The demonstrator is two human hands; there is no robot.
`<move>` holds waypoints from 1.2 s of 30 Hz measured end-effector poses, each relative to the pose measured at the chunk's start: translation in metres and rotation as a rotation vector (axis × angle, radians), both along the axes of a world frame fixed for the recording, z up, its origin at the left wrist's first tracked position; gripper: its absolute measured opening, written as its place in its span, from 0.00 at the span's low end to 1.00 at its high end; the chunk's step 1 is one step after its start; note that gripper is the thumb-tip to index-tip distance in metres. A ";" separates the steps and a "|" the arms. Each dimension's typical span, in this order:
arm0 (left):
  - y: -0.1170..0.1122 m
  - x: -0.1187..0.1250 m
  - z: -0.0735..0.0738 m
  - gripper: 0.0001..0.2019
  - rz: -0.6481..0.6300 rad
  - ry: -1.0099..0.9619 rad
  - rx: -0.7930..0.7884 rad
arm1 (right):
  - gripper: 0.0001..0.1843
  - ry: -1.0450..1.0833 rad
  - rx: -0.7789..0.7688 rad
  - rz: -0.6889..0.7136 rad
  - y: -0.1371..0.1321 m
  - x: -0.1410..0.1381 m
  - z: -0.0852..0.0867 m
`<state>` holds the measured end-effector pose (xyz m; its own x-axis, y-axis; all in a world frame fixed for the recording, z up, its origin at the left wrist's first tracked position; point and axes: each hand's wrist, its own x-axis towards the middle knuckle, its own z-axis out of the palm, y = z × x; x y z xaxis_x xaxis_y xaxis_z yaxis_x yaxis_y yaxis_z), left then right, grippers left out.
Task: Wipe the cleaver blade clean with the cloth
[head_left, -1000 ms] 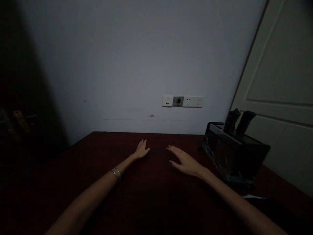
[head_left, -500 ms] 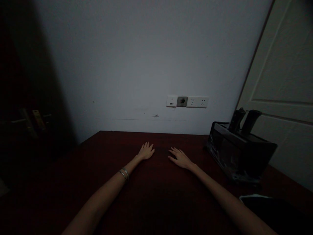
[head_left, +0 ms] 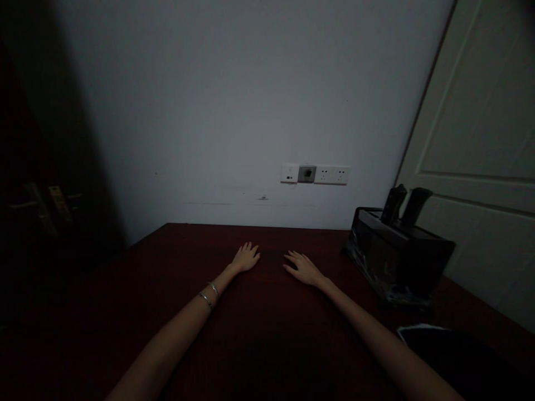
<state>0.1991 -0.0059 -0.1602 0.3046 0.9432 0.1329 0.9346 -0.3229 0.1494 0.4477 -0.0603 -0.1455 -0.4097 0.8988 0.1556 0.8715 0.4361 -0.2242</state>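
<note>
My left hand lies palm down on the dark red wooden table, its fingers spread and holding nothing. Two silvery bangles circle that forearm. A short gap to the right, my right hand also rests palm down on the tabletop, fingers apart and pointing up and left, with nothing in it. Bare table lies between the two hands. Nearest to the right hand stands a black boxy holder with two dark upright pieces sticking out of its top; what they are is too dark to tell.
White wall sockets and a grey switch plate sit on the wall behind the table. A pale panelled door stands at the right. A black flat item lies at the lower right. Far left, a dark door bears a handle.
The view has turned slightly to the right, so everything sits a little further left. Both hands stay flat on the table, and their pose looks the same.
</note>
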 end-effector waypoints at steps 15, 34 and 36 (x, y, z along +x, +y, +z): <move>-0.001 0.000 0.001 0.27 0.005 -0.011 0.017 | 0.34 0.017 0.014 -0.004 0.002 0.002 -0.003; 0.000 0.000 0.000 0.27 0.001 -0.014 0.027 | 0.35 0.025 0.009 0.009 0.002 0.002 -0.002; 0.000 0.000 -0.001 0.28 -0.001 -0.011 0.032 | 0.35 0.025 0.010 0.007 0.002 0.002 -0.002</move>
<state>0.1990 -0.0055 -0.1612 0.3042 0.9380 0.1663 0.9324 -0.3289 0.1496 0.4502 -0.0584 -0.1475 -0.4122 0.8941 0.1751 0.8625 0.4449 -0.2413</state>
